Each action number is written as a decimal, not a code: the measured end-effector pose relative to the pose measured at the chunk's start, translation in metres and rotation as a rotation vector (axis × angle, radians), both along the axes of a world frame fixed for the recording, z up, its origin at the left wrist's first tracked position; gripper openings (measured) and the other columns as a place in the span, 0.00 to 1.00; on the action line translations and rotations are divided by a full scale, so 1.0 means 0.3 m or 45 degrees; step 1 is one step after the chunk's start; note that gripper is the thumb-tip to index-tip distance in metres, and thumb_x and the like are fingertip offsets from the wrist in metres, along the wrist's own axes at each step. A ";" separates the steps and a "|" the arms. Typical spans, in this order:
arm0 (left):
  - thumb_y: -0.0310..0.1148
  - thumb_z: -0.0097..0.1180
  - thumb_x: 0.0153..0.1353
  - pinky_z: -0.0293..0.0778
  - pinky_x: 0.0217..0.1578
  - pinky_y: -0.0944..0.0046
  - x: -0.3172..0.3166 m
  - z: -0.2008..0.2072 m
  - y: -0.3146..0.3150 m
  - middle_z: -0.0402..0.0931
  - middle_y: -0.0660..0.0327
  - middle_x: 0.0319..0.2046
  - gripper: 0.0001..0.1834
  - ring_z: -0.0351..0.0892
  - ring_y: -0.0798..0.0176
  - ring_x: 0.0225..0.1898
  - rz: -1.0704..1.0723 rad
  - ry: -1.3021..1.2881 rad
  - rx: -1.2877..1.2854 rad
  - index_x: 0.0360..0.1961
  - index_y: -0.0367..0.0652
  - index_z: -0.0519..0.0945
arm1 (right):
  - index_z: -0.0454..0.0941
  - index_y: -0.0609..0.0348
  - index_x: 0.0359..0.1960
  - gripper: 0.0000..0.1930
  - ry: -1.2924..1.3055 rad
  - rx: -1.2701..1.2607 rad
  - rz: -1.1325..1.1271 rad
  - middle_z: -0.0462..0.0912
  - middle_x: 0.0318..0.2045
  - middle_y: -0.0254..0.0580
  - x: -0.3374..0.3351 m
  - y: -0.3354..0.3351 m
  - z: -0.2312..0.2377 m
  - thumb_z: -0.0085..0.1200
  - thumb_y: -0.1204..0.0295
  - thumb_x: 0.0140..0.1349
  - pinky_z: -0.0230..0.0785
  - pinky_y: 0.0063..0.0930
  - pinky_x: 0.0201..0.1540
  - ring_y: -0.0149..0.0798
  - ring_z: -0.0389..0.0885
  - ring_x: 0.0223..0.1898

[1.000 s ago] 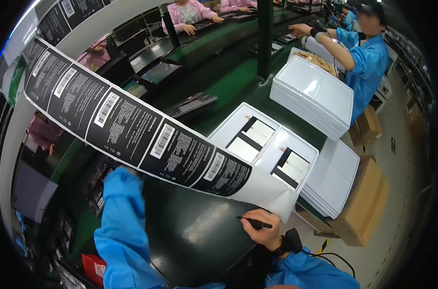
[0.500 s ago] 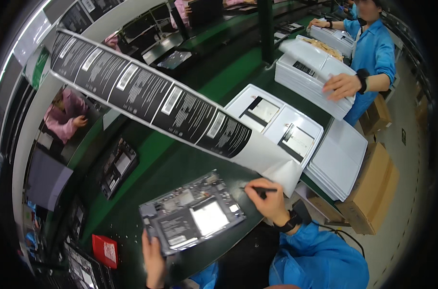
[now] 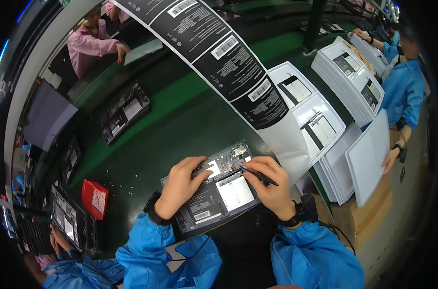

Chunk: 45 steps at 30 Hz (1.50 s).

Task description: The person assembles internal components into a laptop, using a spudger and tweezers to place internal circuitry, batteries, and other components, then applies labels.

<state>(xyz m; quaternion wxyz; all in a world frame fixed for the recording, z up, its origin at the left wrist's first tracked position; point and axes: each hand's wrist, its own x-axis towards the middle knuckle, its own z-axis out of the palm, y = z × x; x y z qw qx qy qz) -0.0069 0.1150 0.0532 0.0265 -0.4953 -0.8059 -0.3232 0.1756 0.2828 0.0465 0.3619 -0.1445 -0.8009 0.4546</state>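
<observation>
An opened flat electronic device (image 3: 199, 202) lies on the green bench in front of me. Its circuit board, black labelled battery and silver panel are exposed. My left hand (image 3: 178, 185) rests on its upper left part, thumb and fingers apart over the board. Pinched in my right hand (image 3: 272, 190) is a slim black pen-like tool (image 3: 264, 178), its tip down at the board's right part. Whether it is a pair of tweezers, I cannot tell. A long strip of black labels (image 3: 224, 53) on white backing hangs across the far side, its lower end near my right hand.
White trays (image 3: 327, 127) with silver-and-black parts stand to the right, beside more stacked trays (image 3: 344, 82). A co-worker in blue (image 3: 406, 91) holds a tray lid (image 3: 370, 159). A red box (image 3: 95, 198) and other opened devices (image 3: 127, 113) lie left. Cardboard boxes (image 3: 373, 207) stand at right.
My left hand has gone from the device's left edge onto its board. My right hand has brought the black tool onto the board. The co-worker has moved a white tray lid.
</observation>
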 end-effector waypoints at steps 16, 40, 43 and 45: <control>0.26 0.64 0.59 0.80 0.34 0.54 -0.001 -0.091 -0.028 0.84 0.54 0.32 0.06 0.84 0.48 0.33 -0.205 -0.125 0.056 0.37 0.38 0.84 | 0.84 0.69 0.43 0.09 -0.181 -0.664 0.140 0.84 0.42 0.45 -0.130 -0.109 0.005 0.63 0.84 0.61 0.78 0.19 0.34 0.30 0.84 0.35; 0.24 0.69 0.53 0.85 0.35 0.61 0.017 -0.145 -0.114 0.84 0.56 0.38 0.11 0.86 0.55 0.36 -0.208 -0.058 0.120 0.39 0.35 0.83 | 0.87 0.68 0.40 0.08 -0.389 -0.492 0.134 0.87 0.36 0.41 -0.164 -0.125 -0.080 0.68 0.81 0.59 0.63 0.12 0.24 0.19 0.76 0.27; 0.24 0.69 0.53 0.85 0.35 0.61 0.006 -0.156 -0.103 0.85 0.56 0.38 0.11 0.87 0.55 0.36 -0.204 -0.078 0.131 0.38 0.35 0.84 | 0.86 0.68 0.39 0.08 -0.387 -0.521 0.119 0.87 0.35 0.41 -0.162 -0.120 -0.088 0.68 0.81 0.58 0.63 0.12 0.24 0.19 0.76 0.26; 0.24 0.69 0.53 0.85 0.35 0.61 0.006 -0.155 -0.103 0.85 0.56 0.38 0.11 0.87 0.55 0.37 -0.204 -0.094 0.140 0.38 0.35 0.84 | 0.87 0.68 0.39 0.08 -0.368 -0.489 0.137 0.87 0.35 0.41 -0.160 -0.121 -0.088 0.68 0.81 0.58 0.63 0.12 0.24 0.19 0.75 0.26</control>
